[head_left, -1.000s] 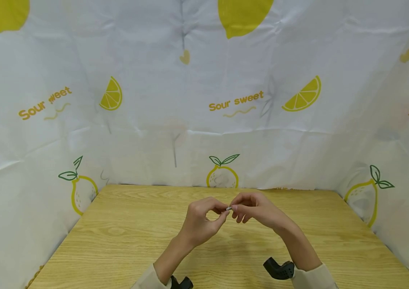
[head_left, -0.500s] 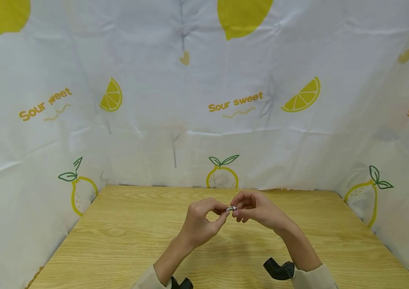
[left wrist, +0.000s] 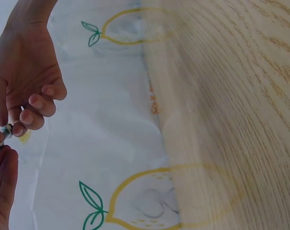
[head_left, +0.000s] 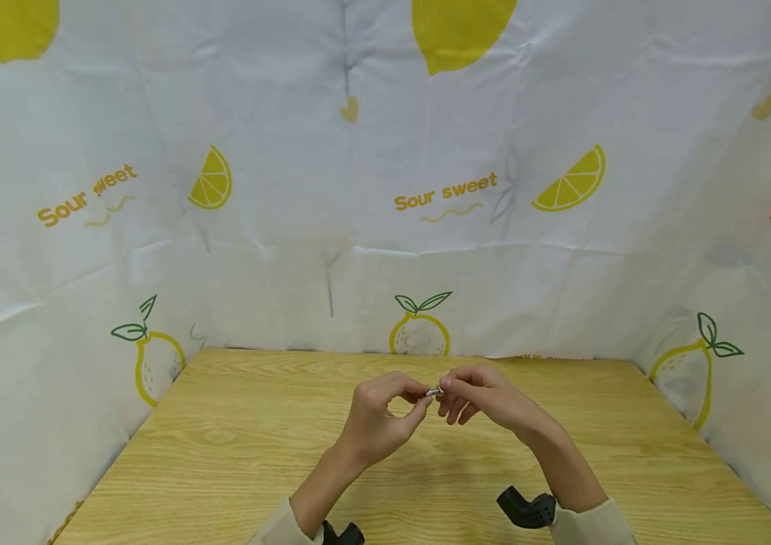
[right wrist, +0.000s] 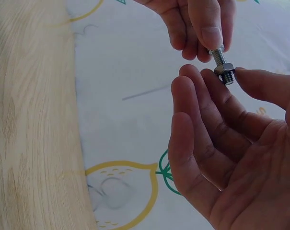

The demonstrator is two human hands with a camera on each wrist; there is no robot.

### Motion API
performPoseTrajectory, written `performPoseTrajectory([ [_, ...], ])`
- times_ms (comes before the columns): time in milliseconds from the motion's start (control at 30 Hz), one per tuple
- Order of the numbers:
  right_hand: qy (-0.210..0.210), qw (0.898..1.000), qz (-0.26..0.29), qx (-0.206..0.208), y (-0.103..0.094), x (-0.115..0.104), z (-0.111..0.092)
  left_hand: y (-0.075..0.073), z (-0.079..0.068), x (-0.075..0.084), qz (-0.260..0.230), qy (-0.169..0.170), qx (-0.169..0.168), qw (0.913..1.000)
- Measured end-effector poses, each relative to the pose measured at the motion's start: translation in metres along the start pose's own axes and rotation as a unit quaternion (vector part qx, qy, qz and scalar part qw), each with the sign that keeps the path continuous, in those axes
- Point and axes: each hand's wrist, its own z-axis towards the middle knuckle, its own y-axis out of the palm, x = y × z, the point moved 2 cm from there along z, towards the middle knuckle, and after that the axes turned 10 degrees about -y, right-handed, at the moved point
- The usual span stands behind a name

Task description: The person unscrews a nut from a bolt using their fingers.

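Observation:
A small metal bolt (right wrist: pixel 218 56) with a threaded shaft is held above the table between both hands. A hex nut (right wrist: pixel 225 69) sits on the shaft, a little short of the bolt's tip. My left hand (head_left: pixel 378 420) pinches the head end between thumb and fingers, which cover most of the head. From the other side, my right hand (head_left: pixel 487 395) has the nut between thumb and index fingertip. The right hand's other fingers are loosely bent and hold nothing. In the left wrist view, the bolt is partly hidden by fingertips at the left edge.
The wooden table (head_left: pixel 256 424) lies below the hands. White sheeting (head_left: pixel 290 189) printed with lemons stands behind the table and along both sides. Black camera mounts (head_left: pixel 526 507) sit at both wrists, near the cuffs.
The right thumb and index finger drew back slightly from the nut, showing more of it, then turned and closed on it again. The left hand stays in place with the bolt.

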Motion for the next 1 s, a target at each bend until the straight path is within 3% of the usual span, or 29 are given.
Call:
performPoseTrajectory([
  [1000,-0.040,0.999,0.010,0.007,-0.0017,0.0011,-0.0026,0.0002,-0.0007,0.0002,0.000,-0.004,0.005,1.0000],
])
